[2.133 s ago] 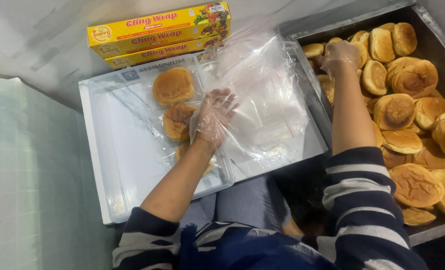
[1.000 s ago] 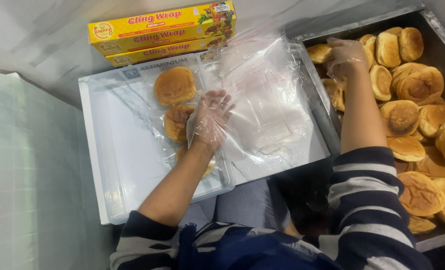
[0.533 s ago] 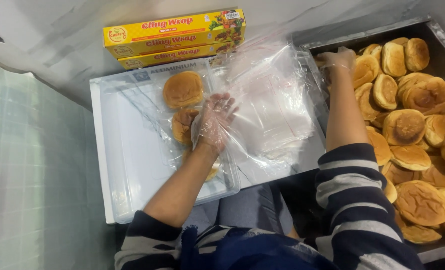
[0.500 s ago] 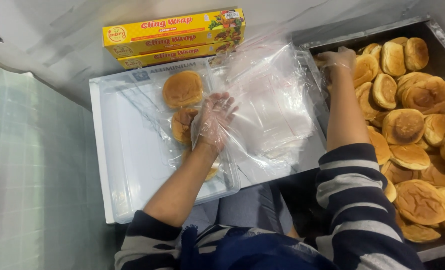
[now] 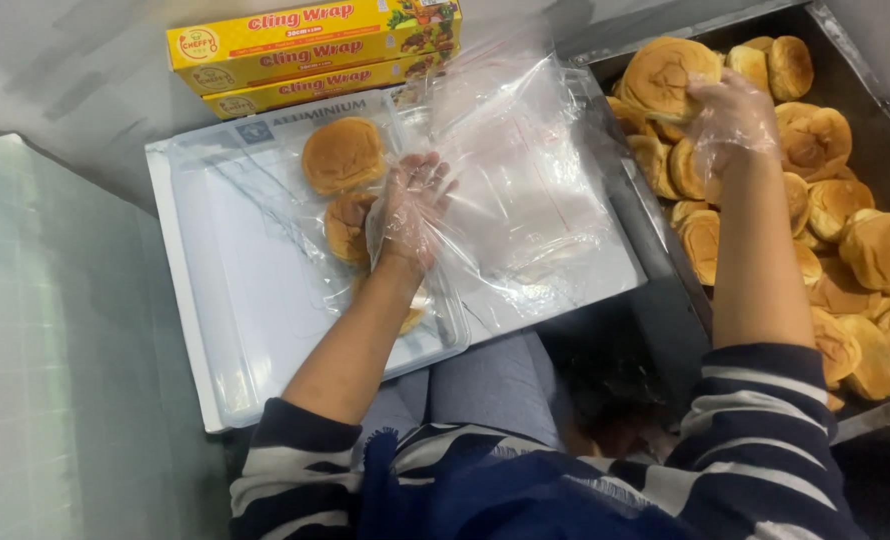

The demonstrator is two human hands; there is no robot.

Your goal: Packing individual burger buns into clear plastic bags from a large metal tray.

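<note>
Head view, catalogued left to right. White tray point(image 5: 265, 340): left of centre, lined with clear film. Two yellow wrap boxes point(image 5: 315, 45): upper left, stacked at the tray's far edge. Buns on tray: one large bun point(image 5: 343, 155) at upper centre-left, a smaller bun point(image 5: 345, 225) just below it, a third partly hidden under the forearm. Left hand point(image 5: 410, 215): gloved in thin plastic, fingers spread apart and laid flat on the clear film sheet point(image 5: 525, 190), beside the smaller bun; nothing is gripped. Right hand point(image 5: 730, 125): gloved, upper right, fingers closed on a lifted bun point(image 5: 665, 75) over the dark bin point(image 5: 865, 110) of buns. The lifted bun lies right of the tray; the right hand is the nearer.
</note>
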